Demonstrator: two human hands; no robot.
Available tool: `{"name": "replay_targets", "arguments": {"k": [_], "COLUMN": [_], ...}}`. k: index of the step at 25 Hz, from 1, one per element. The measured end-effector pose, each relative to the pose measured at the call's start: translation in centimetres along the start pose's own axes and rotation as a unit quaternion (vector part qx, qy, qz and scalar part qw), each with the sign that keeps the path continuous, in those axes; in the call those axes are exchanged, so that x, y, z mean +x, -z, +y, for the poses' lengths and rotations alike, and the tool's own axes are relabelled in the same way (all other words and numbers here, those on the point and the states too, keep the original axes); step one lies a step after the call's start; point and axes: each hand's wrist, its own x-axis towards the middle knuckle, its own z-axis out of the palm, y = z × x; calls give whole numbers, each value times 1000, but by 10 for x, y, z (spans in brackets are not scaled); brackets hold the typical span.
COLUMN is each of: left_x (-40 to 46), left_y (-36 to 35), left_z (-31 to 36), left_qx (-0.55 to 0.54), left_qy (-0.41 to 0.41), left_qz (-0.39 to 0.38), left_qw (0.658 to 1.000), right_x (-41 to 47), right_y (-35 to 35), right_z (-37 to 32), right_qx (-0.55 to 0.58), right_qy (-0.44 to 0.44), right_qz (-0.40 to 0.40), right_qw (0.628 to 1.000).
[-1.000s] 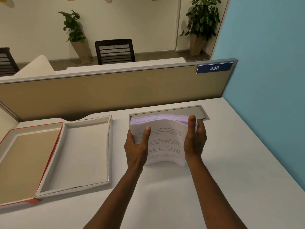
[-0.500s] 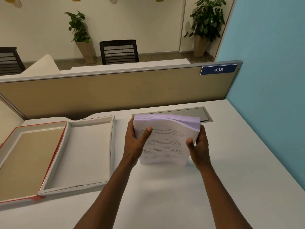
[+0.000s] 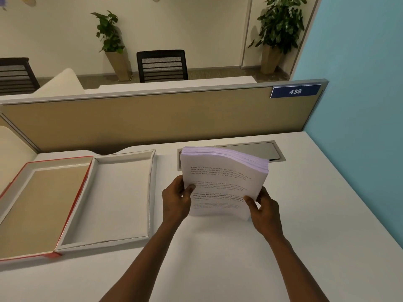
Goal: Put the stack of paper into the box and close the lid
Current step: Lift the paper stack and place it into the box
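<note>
A thick stack of printed white paper stands tilted on its near edge on the desk, its top sagging to the right. My left hand grips its left edge, thumb on the front page. My right hand holds the lower right corner. To the left lies the open box: an empty white tray and, hinged on its left, the red-edged lid lying flat with its brown inside up.
The white desk ends at a beige partition behind and a blue wall on the right. A grey cable hatch is set into the desk behind the paper. Chairs and plants stand beyond the partition.
Both hands have slid down the stack, from near its top to its lower part. The stack now stands more upright and its top leans right.
</note>
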Motion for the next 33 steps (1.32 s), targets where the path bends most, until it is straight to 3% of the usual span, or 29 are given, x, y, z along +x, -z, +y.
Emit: {"name": "replay_targets", "arguments": {"k": [7,14,17,21,25,28,33], "left_x": [-1,12,27,58,80,96,116], "left_y": [37,147,198,244,273,285,288], "left_z": [10,38,47,29,-6,-37,-90], "left_qx": [-27,-93,-130,-103,-77,-66,-59], "left_qy": [-6,-38,-2,136,199,219,238], "left_qz": [31,64,92,146,95,40,-36], "left_qw": [999,993,987,974,972,973,969], "right_x": [20,36,46,57,62,64,56], "right_y": [6,-30,-72,-148,-218,-262,-318], "right_z": [-35,-132,-169,-202,-213,-211,-196], "right_qx": [6,87,186,224,207,178,101], "right_qy": [44,80,24,-81,-198,-275,-326], "right_qz": [-55,-132,-179,-248,-293,-281,-227], "right_qw": [998,984,966,939,912,902,912]}}
